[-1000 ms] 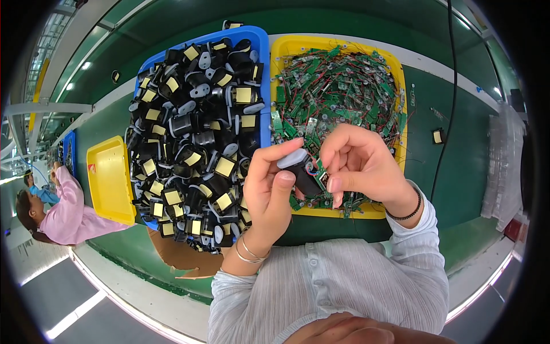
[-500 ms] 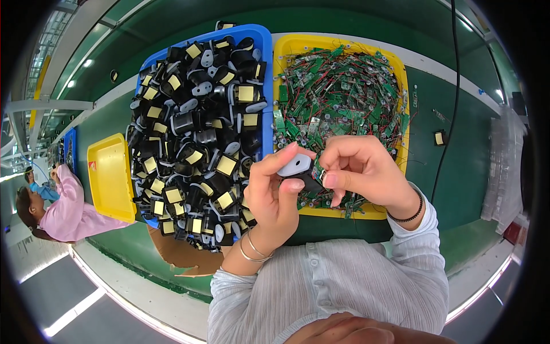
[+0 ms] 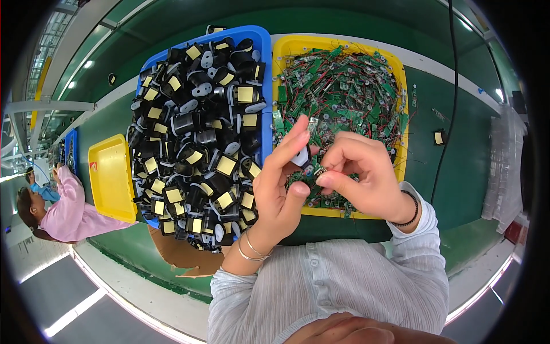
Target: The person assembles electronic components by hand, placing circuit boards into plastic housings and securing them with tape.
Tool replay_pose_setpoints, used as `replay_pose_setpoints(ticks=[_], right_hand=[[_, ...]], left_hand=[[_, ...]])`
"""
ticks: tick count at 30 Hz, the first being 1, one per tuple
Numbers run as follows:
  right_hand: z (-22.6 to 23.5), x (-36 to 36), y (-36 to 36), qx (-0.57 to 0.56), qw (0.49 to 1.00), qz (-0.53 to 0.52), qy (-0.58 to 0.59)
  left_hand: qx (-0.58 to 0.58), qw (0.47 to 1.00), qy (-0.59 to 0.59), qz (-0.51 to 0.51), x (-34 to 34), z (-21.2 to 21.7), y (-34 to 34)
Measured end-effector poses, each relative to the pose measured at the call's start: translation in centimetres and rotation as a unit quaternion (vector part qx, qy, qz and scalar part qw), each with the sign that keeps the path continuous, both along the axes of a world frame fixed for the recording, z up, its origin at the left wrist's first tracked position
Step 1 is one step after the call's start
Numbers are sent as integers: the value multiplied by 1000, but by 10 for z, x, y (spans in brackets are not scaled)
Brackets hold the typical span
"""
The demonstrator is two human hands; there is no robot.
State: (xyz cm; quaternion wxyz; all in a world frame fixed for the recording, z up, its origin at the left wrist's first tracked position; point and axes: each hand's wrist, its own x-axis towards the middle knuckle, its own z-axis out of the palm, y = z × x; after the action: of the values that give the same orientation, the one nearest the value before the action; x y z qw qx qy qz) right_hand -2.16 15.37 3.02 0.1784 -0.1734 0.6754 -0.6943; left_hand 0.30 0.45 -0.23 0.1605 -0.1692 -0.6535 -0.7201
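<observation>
My left hand [image 3: 276,192] is curled around a black plastic housing with a pale grey end cap [image 3: 301,157]. Its fingers hide much of the part, which is tilted. Close beside it, thumb and forefinger of my right hand [image 3: 362,176] pinch the end of a small green circuit board [image 3: 316,169]. That board sits right at the housing, but whether it is inside cannot be made out. Both hands are over the near part of a yellow tray [image 3: 403,143] heaped with green circuit boards [image 3: 344,86] and thin red wires.
To the left, a blue tray [image 3: 267,74] is piled with black housings [image 3: 195,137] bearing cream pads. Beyond it lies another yellow tray [image 3: 112,178]. A black cable [image 3: 452,97] runs down at right, near a lone housing [image 3: 439,137]. A person in pink [image 3: 69,206] sits far left.
The housing has turned in my left hand, so its grey cap is mostly covered now. My left fingers have straightened somewhat. More of the circuit board shows between the hands.
</observation>
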Motion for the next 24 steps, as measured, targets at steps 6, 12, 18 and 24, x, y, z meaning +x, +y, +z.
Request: replay_pose_setpoints(ticks=[6,12,18,24], right_hand=[[3,9,-5,179,934,-102,292],[7,3,2,123,968,-45,216],[3,2,-2,109,959,-56,255],[5,6,-1,107,974,-70,187]], left_hand=[[-10,999,-34,-31,1,4,0],[-68,997,-40,-20,2,7,-8],[-44,996,-54,-58,2,4,-14],[64,979,-153,-115,4,13,-10]])
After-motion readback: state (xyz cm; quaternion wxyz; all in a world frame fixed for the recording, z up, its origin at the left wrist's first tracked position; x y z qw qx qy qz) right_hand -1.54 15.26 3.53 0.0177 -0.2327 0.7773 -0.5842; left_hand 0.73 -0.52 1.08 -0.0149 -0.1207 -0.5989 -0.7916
